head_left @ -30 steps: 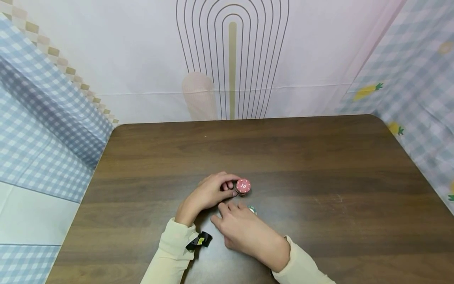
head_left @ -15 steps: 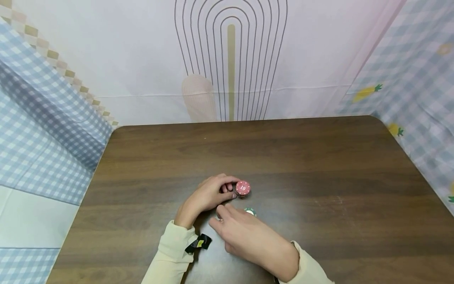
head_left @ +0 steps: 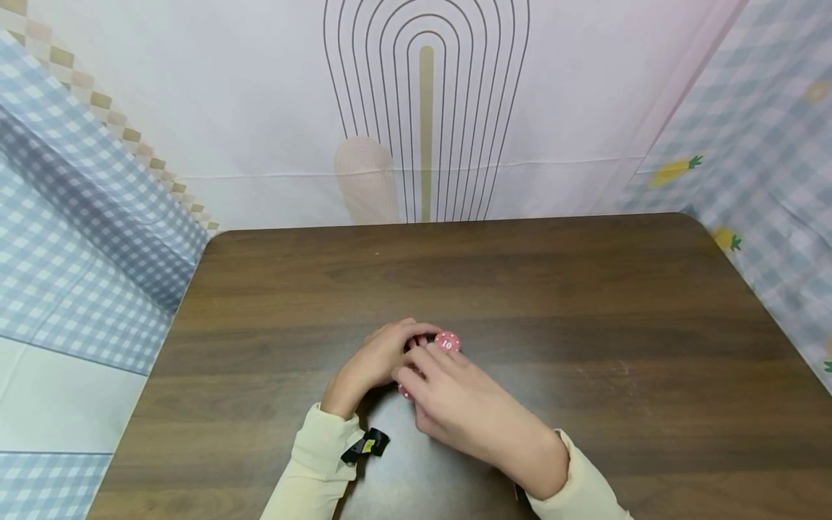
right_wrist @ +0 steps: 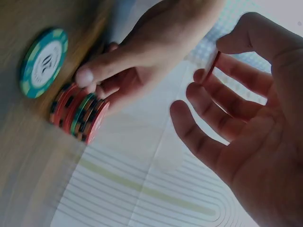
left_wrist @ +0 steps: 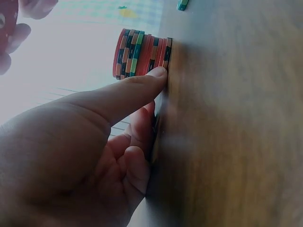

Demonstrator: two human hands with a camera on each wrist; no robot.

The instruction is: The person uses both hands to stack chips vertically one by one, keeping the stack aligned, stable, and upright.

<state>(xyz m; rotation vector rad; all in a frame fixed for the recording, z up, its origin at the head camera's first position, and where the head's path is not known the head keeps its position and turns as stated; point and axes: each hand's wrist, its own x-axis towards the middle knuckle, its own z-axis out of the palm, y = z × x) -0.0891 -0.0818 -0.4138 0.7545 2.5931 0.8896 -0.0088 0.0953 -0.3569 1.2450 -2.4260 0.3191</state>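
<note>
A stack of poker chips (head_left: pixel 448 341), red with a "10" on top, stands upright on the table. Red, black-and-orange and green edges show along the stack (right_wrist: pixel 78 113) in the right wrist view. My left hand (head_left: pixel 377 360) steadies it, the thumb (left_wrist: pixel 142 82) against its lowest chips and the index finger reaching to its far side. Between thumb and fingertips my right hand (head_left: pixel 468 408) pinches a single red poker chip (right_wrist: pixel 213 66), held off the table just near of the stack. A green-and-white poker chip (right_wrist: pixel 45 64) lies flat beside the stack, hidden in the head view.
The brown wooden table (head_left: pixel 552 289) extends to all sides of the hands. Behind it hangs a white cloth (head_left: pixel 260 108) with arch lines. Blue checked cloths border the left and right. A black strap (head_left: pixel 365 445) sits at the left cuff.
My right hand has moved from low beside the stack to just in front of it, raising a red chip now visible in its pinch. The left hand stays at the stack.
</note>
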